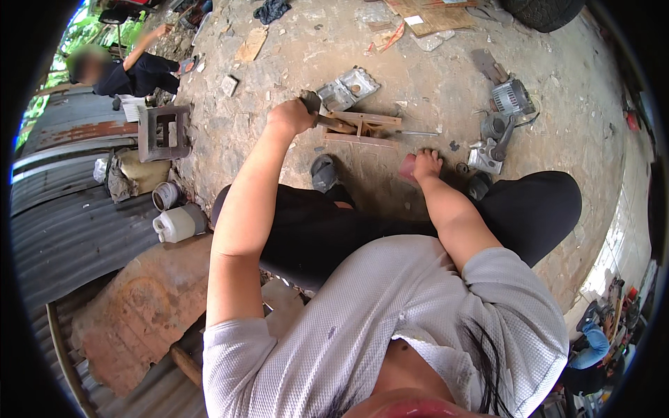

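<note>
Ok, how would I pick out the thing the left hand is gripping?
Start at the bare dirt ground ahead of the seated person's knees. A small wooden frame lies there, and the left hand is closed round a hammer at its left end. Unlike the grey metal engine parts to the right, it has a dark head on a wooden handle.

My feed shows soft, even daylight, brightest at the green foliage (80,31) upper left. Shadows on the cracked grey concrete ground (418,76) are faint. Fisheye distortion bends the rim into black corners; edges look smeared, while the centre stays sharp.
</note>
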Motion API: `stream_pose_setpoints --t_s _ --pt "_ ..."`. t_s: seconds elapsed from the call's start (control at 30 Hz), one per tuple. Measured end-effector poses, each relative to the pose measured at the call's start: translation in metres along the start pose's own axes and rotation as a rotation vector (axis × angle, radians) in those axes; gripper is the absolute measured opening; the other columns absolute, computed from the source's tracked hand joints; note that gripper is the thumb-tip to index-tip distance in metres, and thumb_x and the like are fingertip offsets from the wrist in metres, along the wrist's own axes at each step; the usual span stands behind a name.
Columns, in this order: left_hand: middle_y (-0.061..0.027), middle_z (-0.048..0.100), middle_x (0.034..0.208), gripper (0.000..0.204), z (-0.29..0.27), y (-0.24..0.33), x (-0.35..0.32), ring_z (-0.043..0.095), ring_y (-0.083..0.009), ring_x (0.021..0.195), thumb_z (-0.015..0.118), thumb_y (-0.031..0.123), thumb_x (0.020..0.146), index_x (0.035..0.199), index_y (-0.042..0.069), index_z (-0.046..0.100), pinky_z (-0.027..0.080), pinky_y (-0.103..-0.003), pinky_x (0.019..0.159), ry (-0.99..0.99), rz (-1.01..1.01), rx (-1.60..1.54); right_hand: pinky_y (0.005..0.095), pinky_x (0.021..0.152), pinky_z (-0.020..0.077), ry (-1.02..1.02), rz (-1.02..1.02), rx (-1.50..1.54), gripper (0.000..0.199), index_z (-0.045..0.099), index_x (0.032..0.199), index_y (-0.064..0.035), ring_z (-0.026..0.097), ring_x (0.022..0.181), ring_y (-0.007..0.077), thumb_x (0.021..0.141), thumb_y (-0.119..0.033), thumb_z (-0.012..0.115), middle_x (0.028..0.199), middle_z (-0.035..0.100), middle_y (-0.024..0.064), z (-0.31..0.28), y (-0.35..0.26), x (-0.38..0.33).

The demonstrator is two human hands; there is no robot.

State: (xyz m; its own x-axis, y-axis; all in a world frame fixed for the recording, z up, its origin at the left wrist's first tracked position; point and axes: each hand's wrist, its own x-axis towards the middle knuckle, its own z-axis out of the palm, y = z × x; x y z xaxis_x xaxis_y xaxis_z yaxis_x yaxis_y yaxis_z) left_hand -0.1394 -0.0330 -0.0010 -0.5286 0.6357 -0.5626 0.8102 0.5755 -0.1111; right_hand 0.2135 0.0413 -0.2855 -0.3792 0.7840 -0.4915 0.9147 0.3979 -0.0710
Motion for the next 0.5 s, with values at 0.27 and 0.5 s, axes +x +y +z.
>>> stream_pose_setpoints --t_s 0.27,0.5 --pt "-0.015 0.071 0.123 0.058 0.009 -0.011 0.008 0.069 -0.0314 0.115 0.059 0.057 0.091 0.121 0.009 0.072 0.055 -0.043 0.097 0.007 0.034 0.038 0.0378 0.073 0.0579 -0.478 -0.032 0.447 0.034 0.076 0.101 0.0008 0.074 0.079 0.0243 0.07 -0.012 0.08 0.089 0.077 0.0145 -0.052 -0.001 0.058" --pt "-0.0116 0.072 0.124 0.054 -0.003 0.004 0.004 0.068 -0.0308 0.117 0.06 0.054 0.091 0.118 0.01 0.074 0.055 -0.042 0.097 -0.038 -0.042 -0.011 0.0379 0.096 0.051 -0.022 -0.133 0.596 0.035 0.07 0.121 -0.0045 0.068 0.117 0.0274 0.089 -0.006 0.056 0.122 0.072 0.0173 -0.118 0.003 0.135"
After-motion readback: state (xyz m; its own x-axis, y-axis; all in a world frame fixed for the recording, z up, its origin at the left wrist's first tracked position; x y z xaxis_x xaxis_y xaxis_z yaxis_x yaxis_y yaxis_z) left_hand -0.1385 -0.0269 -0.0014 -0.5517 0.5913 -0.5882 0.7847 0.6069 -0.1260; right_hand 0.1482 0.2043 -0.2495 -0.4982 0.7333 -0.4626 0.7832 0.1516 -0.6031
